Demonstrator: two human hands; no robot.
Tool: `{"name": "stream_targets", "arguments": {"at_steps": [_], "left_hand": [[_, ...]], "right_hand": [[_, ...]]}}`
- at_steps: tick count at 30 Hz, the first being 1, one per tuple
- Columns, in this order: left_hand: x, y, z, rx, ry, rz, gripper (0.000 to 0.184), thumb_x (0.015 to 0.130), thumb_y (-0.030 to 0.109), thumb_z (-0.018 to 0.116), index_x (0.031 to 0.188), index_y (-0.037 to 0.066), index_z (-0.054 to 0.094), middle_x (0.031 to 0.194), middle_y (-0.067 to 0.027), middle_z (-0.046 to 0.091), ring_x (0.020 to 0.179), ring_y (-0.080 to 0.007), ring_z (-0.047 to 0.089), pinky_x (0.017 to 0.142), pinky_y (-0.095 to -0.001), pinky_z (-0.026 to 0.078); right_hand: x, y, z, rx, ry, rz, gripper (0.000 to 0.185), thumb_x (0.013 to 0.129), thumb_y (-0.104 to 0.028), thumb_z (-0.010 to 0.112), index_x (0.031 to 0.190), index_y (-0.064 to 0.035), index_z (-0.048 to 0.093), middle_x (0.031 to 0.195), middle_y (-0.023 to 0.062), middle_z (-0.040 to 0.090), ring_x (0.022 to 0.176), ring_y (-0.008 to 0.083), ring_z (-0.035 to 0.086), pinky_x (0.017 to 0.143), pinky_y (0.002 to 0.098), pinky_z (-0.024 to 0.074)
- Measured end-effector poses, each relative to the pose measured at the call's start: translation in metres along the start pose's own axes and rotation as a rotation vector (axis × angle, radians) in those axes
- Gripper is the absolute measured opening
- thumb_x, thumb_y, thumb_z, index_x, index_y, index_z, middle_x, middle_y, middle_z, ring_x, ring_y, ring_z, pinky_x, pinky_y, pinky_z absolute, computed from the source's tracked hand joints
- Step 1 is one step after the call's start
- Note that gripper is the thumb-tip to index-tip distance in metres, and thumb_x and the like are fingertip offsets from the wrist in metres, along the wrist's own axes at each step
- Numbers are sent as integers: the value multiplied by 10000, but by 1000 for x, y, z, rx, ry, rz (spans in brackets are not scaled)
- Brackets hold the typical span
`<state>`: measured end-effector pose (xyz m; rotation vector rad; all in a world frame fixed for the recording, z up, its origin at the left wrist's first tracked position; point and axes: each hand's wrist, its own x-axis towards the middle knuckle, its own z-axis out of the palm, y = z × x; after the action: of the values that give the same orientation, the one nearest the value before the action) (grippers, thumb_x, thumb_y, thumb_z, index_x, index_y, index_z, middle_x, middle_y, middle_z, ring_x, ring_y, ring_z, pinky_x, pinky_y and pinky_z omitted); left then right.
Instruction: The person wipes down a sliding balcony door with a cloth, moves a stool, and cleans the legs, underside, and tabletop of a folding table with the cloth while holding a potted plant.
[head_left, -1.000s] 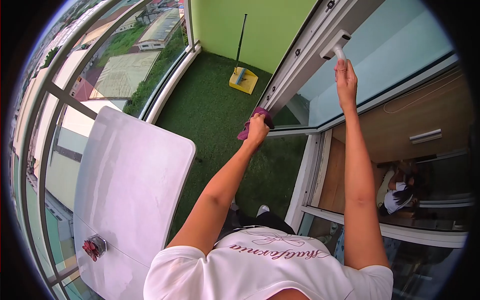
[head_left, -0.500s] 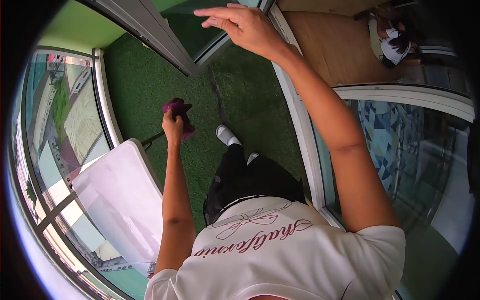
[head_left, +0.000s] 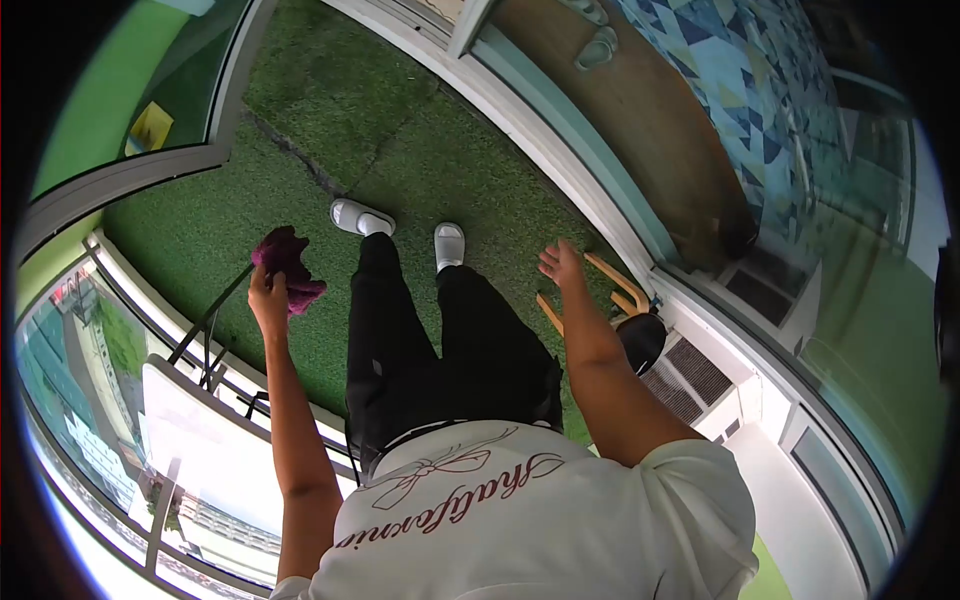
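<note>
A crumpled dark purple cloth (head_left: 287, 268) hangs from my left hand (head_left: 267, 300), whose fingers are closed on it. Out to the other side, my right hand (head_left: 563, 262) is held low with its fingers apart and nothing in it. Just beyond that hand are the wooden legs (head_left: 620, 280) of a piece of furniture, partly hidden by my forearm. Below the cloth, near my left forearm, stands a white folding table (head_left: 205, 415) with dark metal legs.
Green artificial turf (head_left: 330, 90) covers the floor. An open framed glass door (head_left: 225, 100) stands at upper left. Sliding glass panels and a white sill (head_left: 560, 170) run along the right, near a vented white unit (head_left: 690, 375). Slippers (head_left: 597, 48) lie inside.
My right hand has dropped from the door frame area to beside my body. My view has turned, and the door now appears farther left. The cloth stays in my left hand.
</note>
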<state>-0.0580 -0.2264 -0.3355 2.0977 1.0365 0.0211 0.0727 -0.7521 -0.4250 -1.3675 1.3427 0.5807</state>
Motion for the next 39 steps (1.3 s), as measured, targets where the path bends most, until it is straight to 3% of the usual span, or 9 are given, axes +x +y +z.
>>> {"name": "stream_targets", "arguments": {"at_steps": [6, 8, 12, 14, 20, 26, 31, 34, 39], "left_hand": [[-24, 62, 45, 183, -138, 216, 306, 808, 82, 589, 1090, -35, 584, 922, -163, 615, 794, -244, 618, 716, -346, 474], [-19, 63, 58, 267, -187, 339, 295, 801, 60, 588, 1080, -35, 586, 927, -161, 615, 820, -276, 630, 731, -347, 482], [-25, 92, 76, 385, -276, 322, 316, 775, 23, 580, 1088, -25, 593, 968, -172, 624, 856, -309, 636, 781, -360, 488], [-22, 89, 80, 390, -260, 485, 333, 766, 17, 578, 1096, -16, 600, 984, -176, 629, 880, -321, 635, 798, -363, 489], [-21, 85, 92, 493, -310, 495, 350, 759, 13, 569, 1105, 14, 621, 982, -174, 624, 906, -335, 625, 817, -378, 492], [-28, 87, 91, 512, -340, 518, 370, 750, -1, 548, 1109, 35, 631, 966, -170, 619, 905, -347, 617, 818, -384, 490], [-30, 83, 71, 456, -326, 490, 397, 731, -19, 526, 1108, 43, 635, 951, -177, 613, 905, -350, 617, 822, -389, 489], [-34, 71, 62, 413, -290, 497, 398, 723, -18, 529, 1102, 40, 636, 941, -178, 612, 904, -352, 617, 823, -390, 490], [-49, 58, 41, 292, -202, 437, 390, 722, -13, 529, 1093, 37, 640, 958, -180, 617, 908, -353, 617, 833, -393, 491]], "right_hand": [[61, 94, -180, 1421, 216, 374, 832, 824, -501, 657, 1451, -130, 257, 1397, 177, 317, 1157, 398, 473, 914, 495, 475], [43, 101, -203, 1804, 611, 264, 913, 747, -521, 725, 1457, -196, 252, 1447, 153, 258, 1258, 403, 371, 966, 526, 450], [128, 211, -291, 1969, 642, -87, 878, 819, -566, 610, 1489, -238, 147, 1535, 72, 106, 1346, 413, 221, 1009, 636, 379], [150, 223, -313, 2115, 543, 104, 883, 833, -569, 590, 1494, -230, 113, 1550, 18, 55, 1356, 407, 212, 1013, 636, 371], [149, 200, -310, 2901, 1171, -41, 684, 796, -101, 723, 1370, -195, 363, 1404, 45, 388, 1267, 269, 402, 941, 467, 415], [167, 228, -323, 3057, 848, -137, 569, 774, -20, 719, 1262, -165, 465, 1295, 49, 476, 1185, 259, 458, 904, 442, 405], [178, 247, -352, 2812, -418, 474, 465, 757, 35, 715, 1160, -127, 549, 1175, 49, 556, 1094, 244, 507, 870, 421, 389], [164, 206, -315, 2478, -40, 56, 372, 761, 7, 720, 1092, -91, 580, 1082, 45, 583, 1018, 221, 515, 824, 417, 390], [58, 139, -237, 2387, 128, 185, 273, 783, -46, 730, 1015, -52, 588, 962, 63, 572, 893, 247, 531, 738, 409, 411]]}}
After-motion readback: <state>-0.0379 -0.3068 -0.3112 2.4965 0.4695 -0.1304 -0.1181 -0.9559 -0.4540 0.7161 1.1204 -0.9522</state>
